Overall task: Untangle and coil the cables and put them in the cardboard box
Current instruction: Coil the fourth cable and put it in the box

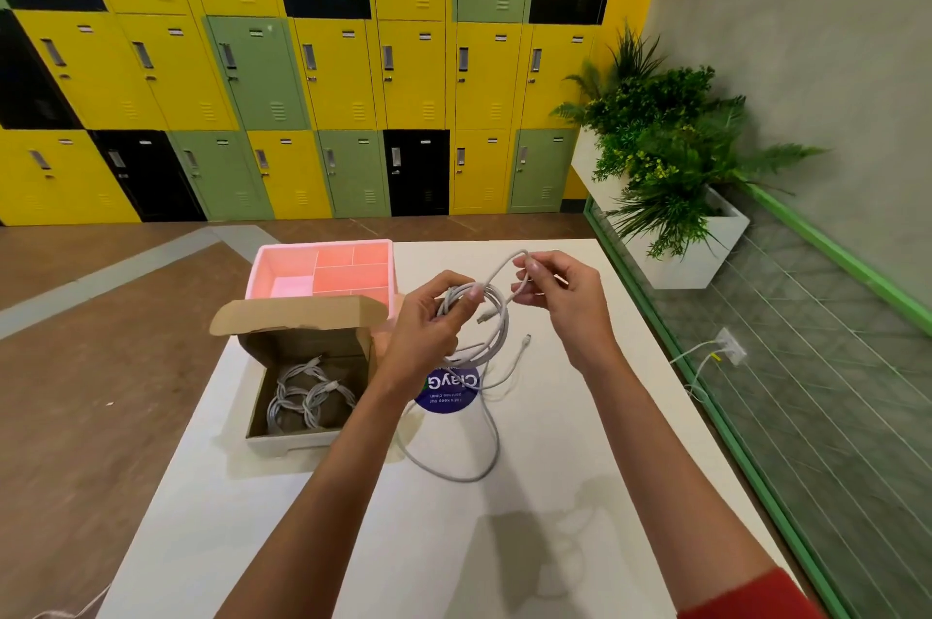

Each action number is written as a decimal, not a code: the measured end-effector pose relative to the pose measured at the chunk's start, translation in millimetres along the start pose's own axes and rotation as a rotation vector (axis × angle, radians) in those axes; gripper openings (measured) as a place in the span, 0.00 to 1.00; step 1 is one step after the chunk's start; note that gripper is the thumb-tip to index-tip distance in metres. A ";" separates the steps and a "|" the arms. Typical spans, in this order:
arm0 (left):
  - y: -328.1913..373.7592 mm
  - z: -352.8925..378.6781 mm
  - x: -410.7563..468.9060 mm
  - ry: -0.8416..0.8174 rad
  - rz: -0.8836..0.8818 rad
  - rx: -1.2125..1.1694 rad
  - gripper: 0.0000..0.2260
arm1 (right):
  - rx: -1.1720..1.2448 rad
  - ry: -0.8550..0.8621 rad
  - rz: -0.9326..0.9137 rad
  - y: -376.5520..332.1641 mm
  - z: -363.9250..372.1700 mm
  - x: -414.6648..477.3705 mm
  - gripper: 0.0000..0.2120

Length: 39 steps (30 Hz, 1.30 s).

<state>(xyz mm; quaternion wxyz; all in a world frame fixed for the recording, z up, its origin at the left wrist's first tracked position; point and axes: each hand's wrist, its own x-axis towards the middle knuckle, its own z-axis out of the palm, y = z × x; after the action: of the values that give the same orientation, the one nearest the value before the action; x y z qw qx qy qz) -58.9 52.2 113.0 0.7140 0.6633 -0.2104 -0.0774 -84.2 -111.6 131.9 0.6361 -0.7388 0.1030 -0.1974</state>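
Cable | left grip clutches it | right grip pinches it | pink tray behind cardboard box

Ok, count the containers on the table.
2: the open cardboard box at the left edge of the table, with coiled cables inside, and the pink divided tray right behind it. None seems hidden.
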 end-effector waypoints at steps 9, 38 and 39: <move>-7.2 0.4 1.7 0.001 0.030 0.014 0.04 | 0.155 -0.190 0.145 0.0 13.8 -17.2 0.12; -20.8 2.1 5.4 0.171 0.177 0.349 0.07 | -0.404 -0.532 0.167 -18.4 11.7 -22.3 0.17; -22.0 1.7 5.3 0.171 0.170 0.353 0.07 | -0.410 -0.519 0.167 -17.7 12.4 -22.7 0.16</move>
<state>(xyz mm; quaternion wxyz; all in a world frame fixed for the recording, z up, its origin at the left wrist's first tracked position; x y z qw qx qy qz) -51.0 46.2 92.5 0.6058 0.7622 -0.2144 0.0779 -101.2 -88.3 144.2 0.4931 -0.8660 0.0355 0.0748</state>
